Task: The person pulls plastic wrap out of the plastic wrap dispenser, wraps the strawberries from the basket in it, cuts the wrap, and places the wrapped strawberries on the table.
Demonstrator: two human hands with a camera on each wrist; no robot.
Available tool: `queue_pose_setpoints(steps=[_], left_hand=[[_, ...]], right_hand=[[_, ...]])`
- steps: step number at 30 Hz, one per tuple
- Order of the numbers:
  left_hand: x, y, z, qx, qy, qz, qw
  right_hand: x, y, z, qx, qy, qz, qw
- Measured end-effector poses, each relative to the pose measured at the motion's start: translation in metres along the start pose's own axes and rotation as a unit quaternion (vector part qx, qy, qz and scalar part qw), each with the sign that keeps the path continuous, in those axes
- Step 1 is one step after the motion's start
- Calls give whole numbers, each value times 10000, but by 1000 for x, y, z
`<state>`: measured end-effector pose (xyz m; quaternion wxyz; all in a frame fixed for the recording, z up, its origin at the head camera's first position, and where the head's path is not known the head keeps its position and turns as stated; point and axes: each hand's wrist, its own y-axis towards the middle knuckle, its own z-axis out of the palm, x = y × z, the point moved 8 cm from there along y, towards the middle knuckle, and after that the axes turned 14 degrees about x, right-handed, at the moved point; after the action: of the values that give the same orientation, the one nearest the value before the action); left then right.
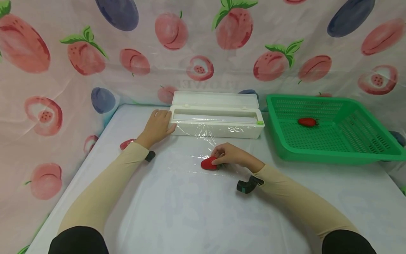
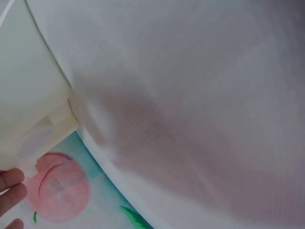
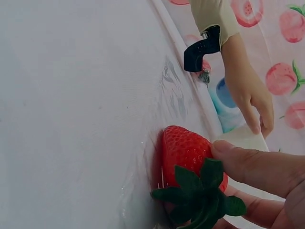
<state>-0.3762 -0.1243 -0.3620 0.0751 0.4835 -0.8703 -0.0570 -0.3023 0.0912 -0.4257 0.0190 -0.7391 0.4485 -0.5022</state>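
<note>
A red strawberry (image 1: 208,163) with green leaves lies low over the white table, on a sheet of clear cling film (image 1: 190,165). My right hand (image 1: 233,155) pinches it between thumb and fingers near the leafy end. The film runs back to a white cling film box (image 1: 219,130), its lid (image 1: 215,100) raised and a roll inside. At the box's left end my left hand (image 1: 157,127) grips it, thumb at the front and fingers toward the back. In the left wrist view only the fingertips (image 2: 12,195) show beside the box's end.
A green plastic basket (image 1: 317,155) stands right of the box, with one strawberry (image 1: 307,122) inside. Another strawberry (image 1: 127,144) lies at the left table edge, partly behind my left forearm. A fruit-printed sheet (image 1: 136,84) hangs behind the table.
</note>
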Motion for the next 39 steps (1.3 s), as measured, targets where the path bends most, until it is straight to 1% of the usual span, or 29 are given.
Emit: queue_pose_setpoints(steps=[7,11,19,22,25,27,28,30,31,33,35,36,38,39], left_hand=[[0,0,1,8,27,0,10000],[1,0,1,94,13,-40,9999],[4,1,2,367,106,-261,9989],[5,-2,-2,348,39,-346,9988],[-2,-9,-12,177,-15,-320,9993],[-14,-16,-21,-40,-31,-82,10000],[-24,-20,-25,-156,-31,123,9998],[-49,-29,-32,-355,23,728,9967],[-63,-35,-34,-431,84,1090,9931],[-91,-47,-35,-467,250,1823,9818],[-116,-58,-31,-332,470,2448,9679],[-126,-62,-29,-227,562,2683,9614],[-141,-68,-22,76,760,2988,9513],[-146,-70,-17,254,843,3065,9478]], right_hand=[[-1,-1,-3,-4,-172,5,9999],[-2,-3,-7,8,-315,-70,9995],[-6,-14,-17,133,-130,-190,9996],[-7,-22,-20,138,-92,-370,9992],[-7,-31,-24,-48,-200,-628,9978],[-4,-40,-24,-279,-440,-818,9953],[-4,-43,-23,-412,-573,-908,9934],[-2,-52,-20,-685,-892,-1069,9879],[-1,-56,-18,-807,-1047,-1142,9846],[0,-63,-12,-1004,-1304,-1228,9787],[1,-69,-6,-1162,-1561,-1285,9724],[2,-70,-3,-1221,-1743,-1276,9687],[1,-72,1,-1300,-2077,-1206,9620],[0,-72,3,-1318,-2258,-1155,9583]])
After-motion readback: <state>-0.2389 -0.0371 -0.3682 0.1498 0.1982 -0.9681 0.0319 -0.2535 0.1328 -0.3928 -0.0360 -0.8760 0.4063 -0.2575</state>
